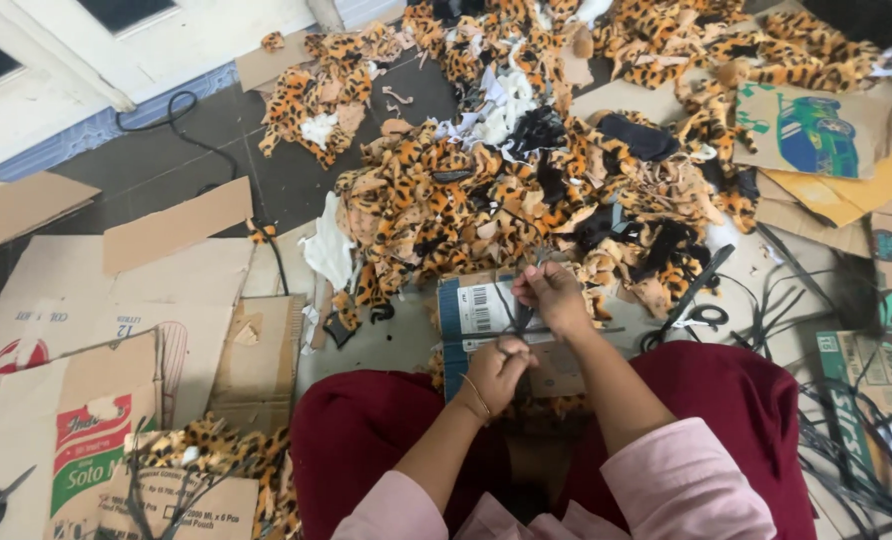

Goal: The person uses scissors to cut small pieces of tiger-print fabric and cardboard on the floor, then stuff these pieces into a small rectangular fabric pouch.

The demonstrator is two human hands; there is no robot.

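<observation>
Dark floor (196, 160) strewn with leopard-print fabric scraps (486, 190) and flattened cardboard (176, 290). Both hands pinch one thin black strap (519, 318) above the lap: right hand (551, 297) high, left hand (501, 367) low. Best kept taut between close grips, I'd say.

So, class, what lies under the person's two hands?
Under the left hand and right hand, which pinch a thin dark strip, lies a cardboard box on the red lap. What the box covers cannot be seen.
</observation>
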